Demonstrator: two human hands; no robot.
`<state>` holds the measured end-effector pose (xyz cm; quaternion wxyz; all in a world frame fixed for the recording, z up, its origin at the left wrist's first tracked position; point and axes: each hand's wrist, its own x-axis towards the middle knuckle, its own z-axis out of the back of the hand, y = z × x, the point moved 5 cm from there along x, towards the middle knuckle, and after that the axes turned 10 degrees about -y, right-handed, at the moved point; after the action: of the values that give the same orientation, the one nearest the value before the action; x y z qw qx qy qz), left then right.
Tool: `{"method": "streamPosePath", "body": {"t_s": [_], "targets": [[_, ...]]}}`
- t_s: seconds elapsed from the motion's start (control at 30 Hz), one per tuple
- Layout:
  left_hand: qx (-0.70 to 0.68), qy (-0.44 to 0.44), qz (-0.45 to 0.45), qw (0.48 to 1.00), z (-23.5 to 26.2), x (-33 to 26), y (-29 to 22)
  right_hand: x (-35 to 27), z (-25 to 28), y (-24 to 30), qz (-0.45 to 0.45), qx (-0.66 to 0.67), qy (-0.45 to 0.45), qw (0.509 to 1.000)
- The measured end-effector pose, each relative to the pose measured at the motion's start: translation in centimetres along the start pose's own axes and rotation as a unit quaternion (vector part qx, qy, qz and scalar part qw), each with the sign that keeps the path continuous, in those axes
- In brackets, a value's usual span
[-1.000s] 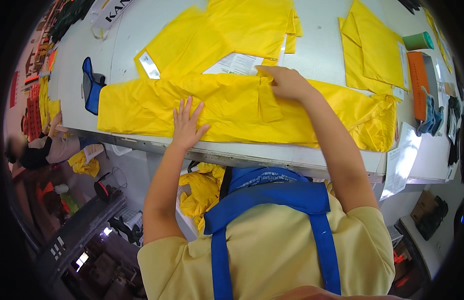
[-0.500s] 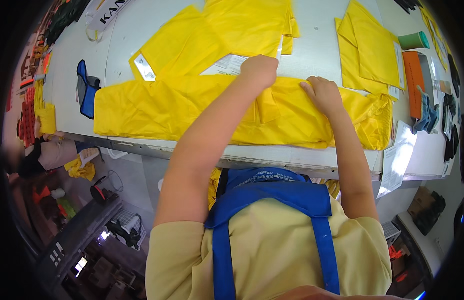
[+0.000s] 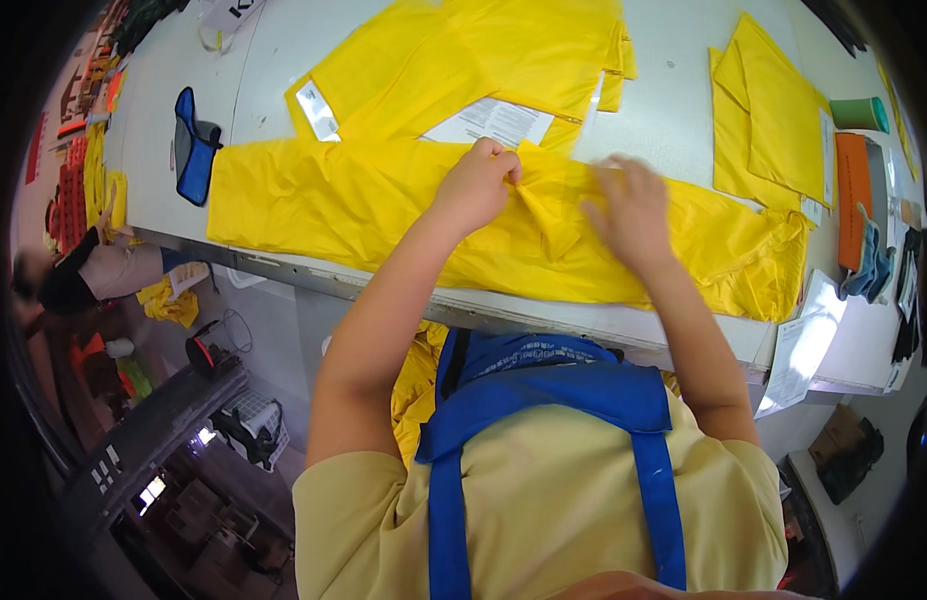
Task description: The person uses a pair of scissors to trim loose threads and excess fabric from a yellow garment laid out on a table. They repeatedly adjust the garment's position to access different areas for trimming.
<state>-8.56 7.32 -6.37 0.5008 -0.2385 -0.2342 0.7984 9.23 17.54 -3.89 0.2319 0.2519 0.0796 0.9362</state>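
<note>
A long folded yellow garment [image 3: 333, 215], thin and creased, stretches along the near edge of the white table. My left hand [image 3: 475, 185] is closed in a pinch on its cloth near the middle, where a small fold stands up beside the fingertips. To the right, my right hand [image 3: 631, 215] hovers over or lightly touches the garment with its fingers apart, slightly blurred. Beyond the garment lie more yellow folded garments [image 3: 503, 50] with a white printed sheet [image 3: 491, 122] partly under them.
At the right are stacked yellow garments [image 3: 778, 115], a green thread cone [image 3: 858, 114], an orange box [image 3: 851, 190] and a printed sheet [image 3: 795, 350] over the edge. A blue and black item [image 3: 194, 150] lies at the left. Another person [image 3: 93, 270] is at far left.
My left hand has moved nearer to me and holds up a fold of the garment. My right hand has come off its far edge, fingers spreading. The whole view has shifted slightly.
</note>
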Motion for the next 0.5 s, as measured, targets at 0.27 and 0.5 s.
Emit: {"method": "streamPosePath", "body": {"t_s": [0.27, 0.5], "targets": [[-0.129, -0.139, -0.117, 0.975, 0.7, -2.4, 2.9, -3.8, -4.8, 12.3, -0.048, 0.267, 0.168, 0.948], [-0.018, -0.51, 0.233, 0.828, 11.8, -18.8, 18.7, 1.5, -5.6, 7.3, -0.088, -0.094, -0.023, 0.991]]}}
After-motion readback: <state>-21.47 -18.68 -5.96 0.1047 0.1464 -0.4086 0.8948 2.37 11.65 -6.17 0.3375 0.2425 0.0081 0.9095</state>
